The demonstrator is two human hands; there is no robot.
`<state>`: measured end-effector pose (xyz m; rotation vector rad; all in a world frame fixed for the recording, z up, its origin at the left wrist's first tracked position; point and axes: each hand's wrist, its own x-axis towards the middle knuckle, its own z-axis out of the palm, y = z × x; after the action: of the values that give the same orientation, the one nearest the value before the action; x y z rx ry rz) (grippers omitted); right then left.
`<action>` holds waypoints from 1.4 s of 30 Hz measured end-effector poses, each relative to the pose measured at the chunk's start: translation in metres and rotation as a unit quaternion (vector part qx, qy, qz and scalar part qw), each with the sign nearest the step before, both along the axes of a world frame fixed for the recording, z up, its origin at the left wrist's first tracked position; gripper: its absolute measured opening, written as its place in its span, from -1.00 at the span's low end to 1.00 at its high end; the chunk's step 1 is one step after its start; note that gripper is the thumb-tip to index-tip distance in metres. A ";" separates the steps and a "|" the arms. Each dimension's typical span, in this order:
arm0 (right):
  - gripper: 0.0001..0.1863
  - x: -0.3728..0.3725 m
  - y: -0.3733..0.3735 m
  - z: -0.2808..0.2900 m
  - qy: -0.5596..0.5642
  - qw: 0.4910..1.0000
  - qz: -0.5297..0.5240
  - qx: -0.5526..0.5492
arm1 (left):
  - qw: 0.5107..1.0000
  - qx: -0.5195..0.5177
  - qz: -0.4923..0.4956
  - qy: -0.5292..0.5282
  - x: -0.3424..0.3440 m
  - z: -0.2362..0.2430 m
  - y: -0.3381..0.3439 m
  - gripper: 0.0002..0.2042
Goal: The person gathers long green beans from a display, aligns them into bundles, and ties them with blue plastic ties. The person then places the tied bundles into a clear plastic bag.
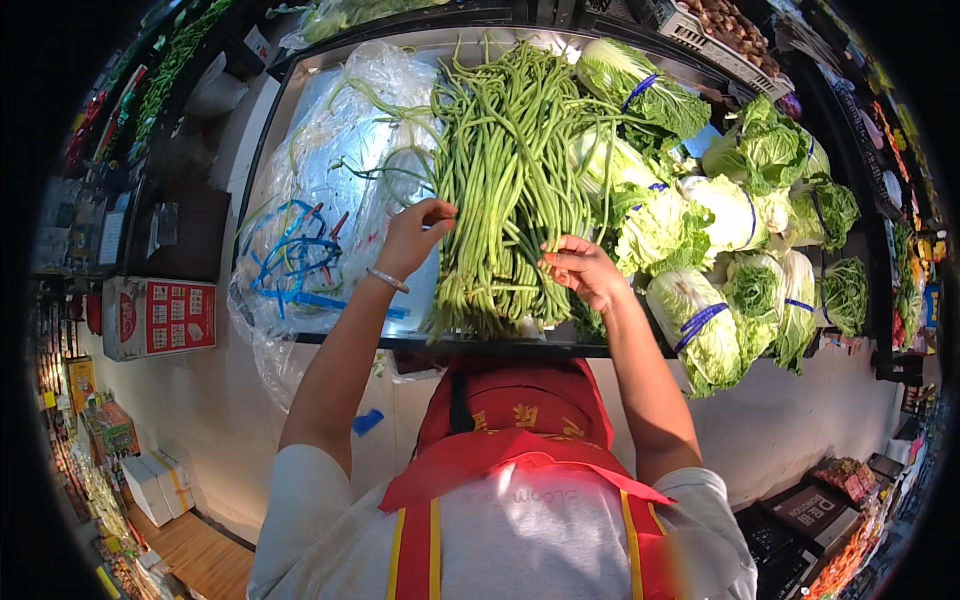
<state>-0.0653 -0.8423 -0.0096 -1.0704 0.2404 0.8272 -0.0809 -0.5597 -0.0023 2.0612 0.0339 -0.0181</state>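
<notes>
A thick heap of long green beans (510,170) lies lengthwise on the display table, their ends toward me. At its left edge is my left hand (415,240), wearing a bracelet. The fingers are bent, with a gap between thumb and forefinger and no bean visible in it. My right hand (585,270) is at the lower right side of the heap, its thumb and fingers pinched on long beans. Left of the heap, loose blue ties (290,255) lie tangled on clear plastic wrap (370,85).
Napa cabbages (695,320) bound with blue bands crowd the table's right side. A crate of brown produce (725,40) stands at the far right. To the left are a red and white box (160,318) and a white carton (155,487). The table's dark front edge runs before my red apron (510,400).
</notes>
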 end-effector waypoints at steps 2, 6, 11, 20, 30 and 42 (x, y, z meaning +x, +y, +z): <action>-0.83 0.020 -0.010 0.007 -0.034 0.998 0.054 0.014 | 0.999 0.001 0.042 0.007 0.003 0.006 0.000 -0.86; -0.75 0.059 -0.015 0.024 -0.065 0.995 0.065 0.039 | 0.993 0.065 -0.047 -0.082 0.021 0.016 -0.024 -0.88; -0.77 0.081 -0.027 0.024 -0.101 0.986 0.131 -0.014 | 0.971 0.149 -0.082 -0.170 0.021 0.039 -0.058 -0.94; -0.84 0.047 -0.038 -0.030 -0.083 0.980 0.138 -0.117 | 0.953 0.249 -0.164 -0.048 -0.024 -0.036 -0.149 -0.91; -0.86 0.040 -0.026 -0.049 -0.133 0.962 0.137 -0.195 | 0.895 0.337 -0.214 -0.197 -0.025 -0.057 -0.145 -0.88; -0.89 0.048 -0.025 -0.038 -0.149 0.954 0.167 -0.199 | 0.929 0.218 -0.181 -0.239 -0.027 -0.061 -0.136 -0.86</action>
<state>-0.0172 -0.8670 -0.0481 -1.6289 -0.0373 0.9257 -0.1079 -0.6962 -0.0634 2.4322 -0.7021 0.2879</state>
